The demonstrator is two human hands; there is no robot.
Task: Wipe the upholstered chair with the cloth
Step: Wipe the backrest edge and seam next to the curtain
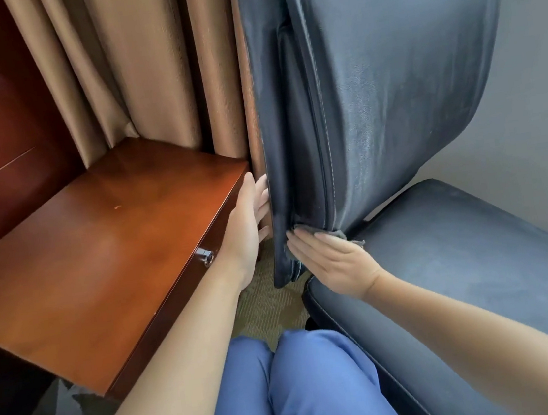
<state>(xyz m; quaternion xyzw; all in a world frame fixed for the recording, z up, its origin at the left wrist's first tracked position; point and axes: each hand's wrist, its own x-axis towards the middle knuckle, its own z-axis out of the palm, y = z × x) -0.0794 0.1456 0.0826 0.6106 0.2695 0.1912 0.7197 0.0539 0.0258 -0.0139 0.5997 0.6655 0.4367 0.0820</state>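
Chair [389, 89] fills my view from 12 to 4 o'clock: dark blue backrest upright at top, seat [461, 253] at 3–4 o'clock below it. Backrest's lower edge hangs just above the seat's rear.

Right hand [331, 262] sits near centre, slightly toward 3 o'clock, fingers straight and flat, pressing the cloth [338, 234] against the backrest's bottom edge. Only a grey sliver of cloth shows past the fingertips; the rest is hidden under the hand.

Left hand [249, 217] is at about 9 o'clock of the right one, reaching behind the backrest's left edge. Palm is on the edge, fingertips hidden behind it, so I can't tell whether they curl round it or lie flat. Hands are near each other but apart, backrest edge between them.

Cabinet [98, 246], reddish wood, at 8–9 o'clock, metal lock [208, 257] on its front edge, just beside the left wrist. Curtain [145, 68], tan, at 11–12 o'clock behind it. Blue-trousered knees [303, 376] at 6 o'clock. Carpet [267, 304] visible between cabinet and seat.
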